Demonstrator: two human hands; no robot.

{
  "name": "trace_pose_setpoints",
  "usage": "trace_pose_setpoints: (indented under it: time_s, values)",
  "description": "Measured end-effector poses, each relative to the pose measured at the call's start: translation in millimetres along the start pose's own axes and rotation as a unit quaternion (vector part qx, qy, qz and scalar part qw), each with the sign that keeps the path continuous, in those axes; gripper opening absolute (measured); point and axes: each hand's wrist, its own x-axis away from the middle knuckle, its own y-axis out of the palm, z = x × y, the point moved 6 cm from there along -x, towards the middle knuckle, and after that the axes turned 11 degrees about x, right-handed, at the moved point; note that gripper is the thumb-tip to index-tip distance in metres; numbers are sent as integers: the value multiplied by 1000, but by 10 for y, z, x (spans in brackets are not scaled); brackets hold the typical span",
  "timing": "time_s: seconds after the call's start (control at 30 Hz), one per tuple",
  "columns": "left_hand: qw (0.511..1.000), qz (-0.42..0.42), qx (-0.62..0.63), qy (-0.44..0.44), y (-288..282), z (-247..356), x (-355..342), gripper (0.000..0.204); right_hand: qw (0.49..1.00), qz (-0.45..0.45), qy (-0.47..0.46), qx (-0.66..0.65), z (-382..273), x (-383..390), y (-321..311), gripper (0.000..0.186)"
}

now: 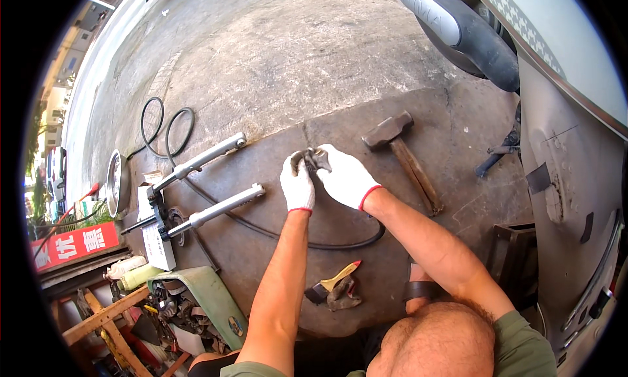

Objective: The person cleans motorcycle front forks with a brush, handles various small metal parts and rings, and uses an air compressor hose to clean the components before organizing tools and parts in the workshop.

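1. One left hand [298,184], one right hand [345,177]: two in all.
2. At least one dark part [314,158], held.
3. One hammer [411,169].
4. One brush [332,282].
5. Two silver tubes [220,211].
6. One black hose [327,247].
7. One red sign [78,246].
8. One round silver-rimmed dish [119,184].

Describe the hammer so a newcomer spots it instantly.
Start from the grey concrete floor and the person's white-gloved right hand above it. Right of that hand lies the hammer, its handle slanting down toward the picture's lower right. Unlike the black hose and the flat brush, it has a blocky metal head on a wooden handle.
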Motion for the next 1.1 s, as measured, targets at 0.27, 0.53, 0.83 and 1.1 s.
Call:
trace_pose_setpoints:
  time_s: [0.27,0.53,0.83,1.1]
  values:
    - [999,8,31,-33,-47,-90,-59,21,997,-32,50,-44,-2,220,-63,35]
    - [794,43,491,-355,-93,-425,-105,16,960,14,113,-256,177,291,65,37]
    - [808,92,428,-394,142,-282,59,23,957,100,86,-257,422,208,51,32]
    - [960,62,164,-219,3,-7,17,20,970,64,97,-212,452,216,38,29]
